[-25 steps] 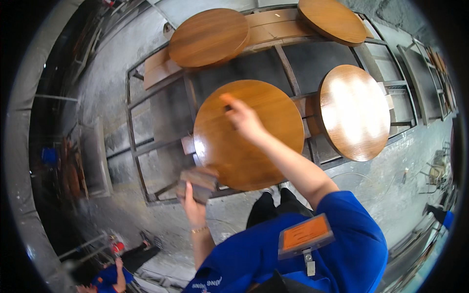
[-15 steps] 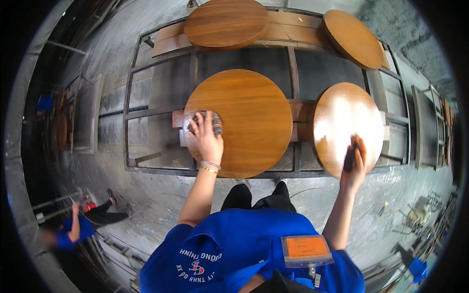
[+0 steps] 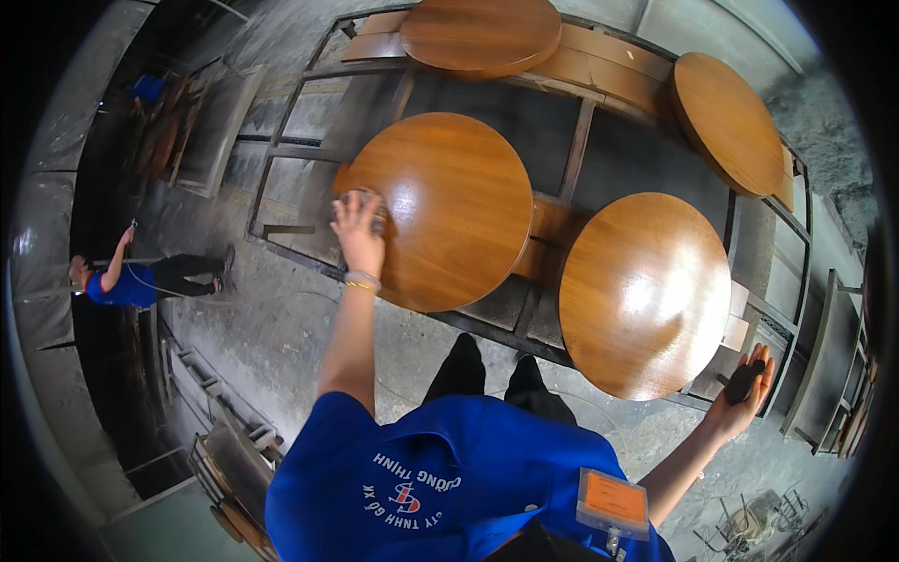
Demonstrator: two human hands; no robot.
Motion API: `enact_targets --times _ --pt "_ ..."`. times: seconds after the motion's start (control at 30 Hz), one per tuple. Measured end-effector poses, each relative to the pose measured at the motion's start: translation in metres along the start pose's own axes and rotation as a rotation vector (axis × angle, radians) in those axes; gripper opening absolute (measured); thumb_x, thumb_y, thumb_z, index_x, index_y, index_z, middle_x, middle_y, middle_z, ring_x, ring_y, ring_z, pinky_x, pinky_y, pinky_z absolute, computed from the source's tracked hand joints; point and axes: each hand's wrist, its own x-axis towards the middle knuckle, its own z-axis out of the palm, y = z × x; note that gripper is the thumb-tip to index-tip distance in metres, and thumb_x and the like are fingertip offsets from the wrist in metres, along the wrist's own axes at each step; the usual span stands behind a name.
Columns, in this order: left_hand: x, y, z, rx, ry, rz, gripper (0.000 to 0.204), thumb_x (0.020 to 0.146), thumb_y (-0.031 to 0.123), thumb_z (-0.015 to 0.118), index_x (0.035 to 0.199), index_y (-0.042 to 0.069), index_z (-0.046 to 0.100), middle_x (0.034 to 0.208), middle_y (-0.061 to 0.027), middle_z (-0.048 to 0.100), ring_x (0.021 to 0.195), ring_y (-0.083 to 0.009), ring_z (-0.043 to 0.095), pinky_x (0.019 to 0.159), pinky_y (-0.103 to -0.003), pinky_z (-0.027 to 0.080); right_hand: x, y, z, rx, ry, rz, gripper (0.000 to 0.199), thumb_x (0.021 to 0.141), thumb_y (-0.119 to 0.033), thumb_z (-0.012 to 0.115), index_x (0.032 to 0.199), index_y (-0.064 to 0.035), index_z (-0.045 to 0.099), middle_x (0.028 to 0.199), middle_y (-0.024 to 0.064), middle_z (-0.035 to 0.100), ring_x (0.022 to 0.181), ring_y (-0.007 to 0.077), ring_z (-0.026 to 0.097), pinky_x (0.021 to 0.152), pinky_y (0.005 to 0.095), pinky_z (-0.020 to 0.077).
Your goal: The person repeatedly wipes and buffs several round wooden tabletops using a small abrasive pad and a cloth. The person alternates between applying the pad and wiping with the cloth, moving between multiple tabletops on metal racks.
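Under my left hand is a dark, striped wad of cloth, partly covered by the spread fingers. That hand lies at the left edge of a round brown wooden tabletop, pressing the cloth there. A second round tabletop lies to the right, its varnish shining in the light. Just off its lower right edge, my right hand is raised with the palm turned inward. Against its palm and fingers it holds a small dark pad, whose exact kind I cannot make out.
A dark metal frame with wooden slats carries the tabletops. Two more round tops, one at the far middle and one at the far right, lie on it. Another person stands at the left near a hose. Metal racks stand at both sides.
My right hand has come off the right tabletop and moved outward to the right with the pad. My left hand has slid to the left tabletop's edge. The whole view has turned.
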Motion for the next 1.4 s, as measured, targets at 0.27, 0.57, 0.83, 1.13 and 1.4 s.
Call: enact_targets --times 0.27,0.57,0.83,1.13,1.4 --pt "-0.117 0.147 -0.001 -0.211 -0.150 0.419 0.060 0.085 -0.006 0.064 0.135 0.024 0.074 0.169 -0.0073 0.046 0.162 -0.0408 0.027 0.129 -0.069 0.016 0.009 0.022 0.014 0.005 0.013 0.124 0.045 0.114 -0.012 0.046 0.156 0.0045 0.041 0.163 0.0256 0.046 0.155 0.0377 0.041 0.130 0.0506 0.0327" --pt "-0.068 -0.033 -0.012 -0.135 -0.021 0.024 0.062 0.089 -0.010 0.064 0.141 0.025 0.070 0.169 -0.0075 0.046 0.161 -0.0423 0.029 0.127 -0.071 0.018 0.019 0.011 0.040 0.018 0.028 0.137 0.044 0.114 -0.009 0.043 0.156 0.0042 0.042 0.164 0.0264 0.044 0.157 0.0395 0.038 0.132 0.0535 0.0304" --pt "-0.177 0.107 -0.007 -0.293 -0.173 0.394 0.055 0.092 0.000 0.058 0.140 0.023 0.071 0.169 -0.0088 0.045 0.162 -0.0340 0.031 0.131 -0.067 0.010 0.010 0.031 0.038 0.100 0.091 0.218 0.043 0.112 -0.008 0.045 0.154 0.0039 0.046 0.159 0.0255 0.051 0.153 0.0382 0.045 0.130 0.0533 0.0333" --pt "-0.120 -0.015 -0.027 -0.168 -0.033 0.037 0.068 0.082 -0.007 0.070 0.142 0.023 0.070 0.170 -0.0095 0.044 0.162 -0.0357 0.031 0.130 -0.064 0.017 0.018 0.014 0.031 -0.001 0.143 0.118 0.039 0.111 -0.007 0.045 0.148 0.0047 0.052 0.156 0.0251 0.055 0.152 0.0396 0.046 0.129 0.0541 0.0348" --pt "-0.145 0.137 -0.001 -0.333 -0.336 0.668 0.062 0.084 0.000 0.068 0.141 0.025 0.071 0.167 -0.0080 0.048 0.160 -0.0304 0.035 0.130 -0.064 0.021 0.012 0.032 0.003 0.046 0.234 0.151 0.039 0.112 -0.008 0.043 0.148 0.0030 0.054 0.157 0.0235 0.055 0.149 0.0386 0.050 0.126 0.0533 0.0381"
